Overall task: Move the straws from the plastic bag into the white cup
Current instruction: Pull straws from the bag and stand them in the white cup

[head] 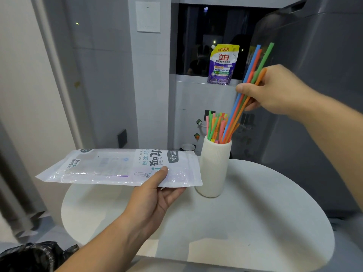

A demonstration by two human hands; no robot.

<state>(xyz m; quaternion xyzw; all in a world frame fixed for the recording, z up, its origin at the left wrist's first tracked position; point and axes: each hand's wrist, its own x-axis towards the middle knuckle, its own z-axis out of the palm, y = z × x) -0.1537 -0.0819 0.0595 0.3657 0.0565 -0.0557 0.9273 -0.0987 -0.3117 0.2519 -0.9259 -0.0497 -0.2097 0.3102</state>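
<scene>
Pinches coloured plastic straws (pixel 251 63) in right hand (pixel 275 91), tips in ribbed white cup (pixel 215 169) at far edge of counter (pixel 255 213), and grips clear plastic bag (pixel 110 167) in left hand (pixel 153 201).

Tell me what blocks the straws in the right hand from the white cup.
Nothing separate does. The held straws dip into the white cup, crowded only by the straws standing there. The plastic bag lies left of its mouth.
</scene>
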